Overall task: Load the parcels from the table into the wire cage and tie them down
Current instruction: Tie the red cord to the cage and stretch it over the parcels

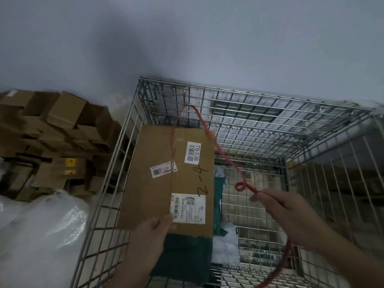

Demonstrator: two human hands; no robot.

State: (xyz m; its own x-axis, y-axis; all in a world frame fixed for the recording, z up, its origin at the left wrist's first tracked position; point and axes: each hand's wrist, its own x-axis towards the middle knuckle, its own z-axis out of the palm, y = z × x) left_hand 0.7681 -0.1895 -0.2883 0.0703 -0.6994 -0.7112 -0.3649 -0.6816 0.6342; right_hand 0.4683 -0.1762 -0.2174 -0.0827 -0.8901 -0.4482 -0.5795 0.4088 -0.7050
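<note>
Left hand (154, 229) grip pinches the cardboard parcel (166, 175) in the wire cage (249, 113), right hand (291, 217) grip clamps the red cord (218, 148).

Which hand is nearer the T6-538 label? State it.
Left. The left hand grips the cardboard box's near edge, below the T6-538 label; the right hand holds the red rope off to the side.

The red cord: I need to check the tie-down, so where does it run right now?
In the head view the red cord loops from the wire cage back wall over the cardboard parcel, one strand to each hand: left hand, right hand.
</note>
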